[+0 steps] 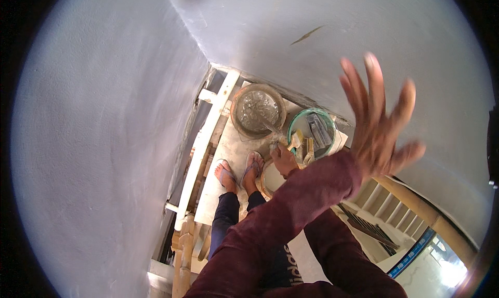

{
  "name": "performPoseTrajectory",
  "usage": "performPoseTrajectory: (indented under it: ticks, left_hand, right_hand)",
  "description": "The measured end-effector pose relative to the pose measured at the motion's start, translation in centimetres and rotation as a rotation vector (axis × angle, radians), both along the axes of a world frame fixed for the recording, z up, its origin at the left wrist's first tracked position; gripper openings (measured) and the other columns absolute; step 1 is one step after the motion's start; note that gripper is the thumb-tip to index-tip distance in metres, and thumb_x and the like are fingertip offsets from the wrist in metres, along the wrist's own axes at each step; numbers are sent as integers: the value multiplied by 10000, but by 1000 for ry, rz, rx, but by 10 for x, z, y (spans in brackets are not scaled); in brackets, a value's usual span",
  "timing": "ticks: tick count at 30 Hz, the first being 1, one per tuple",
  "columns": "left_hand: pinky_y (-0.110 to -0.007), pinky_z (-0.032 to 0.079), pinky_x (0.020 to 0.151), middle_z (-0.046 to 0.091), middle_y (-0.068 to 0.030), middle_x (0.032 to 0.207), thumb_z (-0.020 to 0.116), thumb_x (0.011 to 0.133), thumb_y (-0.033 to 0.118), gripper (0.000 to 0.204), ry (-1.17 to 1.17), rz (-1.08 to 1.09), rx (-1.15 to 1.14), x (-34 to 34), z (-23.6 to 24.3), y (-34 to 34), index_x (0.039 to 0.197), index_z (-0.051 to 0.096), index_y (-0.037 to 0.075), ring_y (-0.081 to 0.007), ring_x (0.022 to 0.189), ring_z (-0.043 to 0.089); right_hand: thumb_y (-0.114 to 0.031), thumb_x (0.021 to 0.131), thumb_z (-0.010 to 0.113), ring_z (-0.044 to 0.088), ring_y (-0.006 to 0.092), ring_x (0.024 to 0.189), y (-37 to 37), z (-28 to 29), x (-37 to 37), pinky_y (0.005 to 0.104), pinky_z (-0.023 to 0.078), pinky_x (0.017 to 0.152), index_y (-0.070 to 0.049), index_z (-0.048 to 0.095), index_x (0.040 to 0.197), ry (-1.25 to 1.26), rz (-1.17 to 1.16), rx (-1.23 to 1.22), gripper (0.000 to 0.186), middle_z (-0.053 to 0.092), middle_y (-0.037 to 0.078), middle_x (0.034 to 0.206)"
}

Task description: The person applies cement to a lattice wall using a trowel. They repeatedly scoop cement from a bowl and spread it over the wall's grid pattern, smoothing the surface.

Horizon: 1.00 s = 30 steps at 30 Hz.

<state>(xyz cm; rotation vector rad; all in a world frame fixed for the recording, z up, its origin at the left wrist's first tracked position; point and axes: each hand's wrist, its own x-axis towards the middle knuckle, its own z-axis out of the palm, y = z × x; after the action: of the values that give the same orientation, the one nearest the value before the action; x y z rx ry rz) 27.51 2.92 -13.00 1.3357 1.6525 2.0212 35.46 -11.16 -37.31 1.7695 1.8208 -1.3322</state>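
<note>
My left arm, in a maroon sleeve, crosses over toward the right wall. At its end my left hand is open with fingers spread, in front of or against the wall; whether it touches cannot be told. Lower down, partly behind that sleeve, my right hand is closed round the near end of a slim grey tool. Its far end reaches over a round brown basin with shiny, wet-looking contents. Beside it stands a green-rimmed bucket holding a grey rectangular block and a yellowish brush-like tool.
Bare grey walls meet in a corner ahead. My sandalled feet stand on a narrow board platform edged by a pale rail. A tub with pale contents sits by my right foot. Stairs lie far below right.
</note>
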Motion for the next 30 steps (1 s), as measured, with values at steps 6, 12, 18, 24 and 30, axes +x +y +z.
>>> performPoseTrajectory:
  ticks: [6, 12, 18, 24, 30]
  left_hand:
    - [-514, -39, 1097, -55, -301, 1482, 596, 826, 291, 835, -259, -262, -401, -5, -67, -162, 1421, 114, -42, -446, 1371, -136]
    - [-546, 135, 1077, 150, -269, 1473, 547, 861, 401, 775, -81, -520, -1525, -46, -89, -415, 1436, 184, 29, -450, 1363, 130]
    - [-547, 176, 1078, 164, -284, 1461, 570, 833, 419, 847, -37, -561, -1733, -28, -82, -477, 1437, 143, 7, -460, 1352, 154]
    - [-438, 209, 1110, 256, -273, 1433, 575, 838, 326, 710, -466, -266, -1860, -35, -109, -487, 1380, 288, -31, -407, 1340, 237]
    - [-453, 200, 1108, 329, -147, 1444, 587, 818, 319, 345, -189, -408, -1841, -35, -114, -470, 1112, 644, 147, -357, 1366, 213]
  right_hand:
    - [-329, 839, 567, 595, 392, 867, 23, -10, -6, 454, 456, 745, -18, 503, 1056, 160, 184, 241, 385, 606, 217, 870]
    - [-331, 867, 493, 545, 432, 1032, 34, -54, 0, 462, 428, 871, 17, 473, 1170, -64, 188, -33, 461, 573, 293, 1059]
    - [-367, 921, 394, 475, 416, 1154, 35, -93, -22, 449, 375, 981, 13, 467, 1236, -149, 262, 17, 499, 494, 291, 1228]
    - [-271, 919, 410, 459, 377, 1195, 43, -64, -38, 434, 370, 1004, -18, 459, 1264, -273, 549, -93, 430, 482, 242, 1283]
    - [-336, 910, 448, 463, 355, 1202, 41, -99, -19, 420, 368, 1010, -17, 454, 1269, -246, 343, 19, 480, 506, 239, 1258]
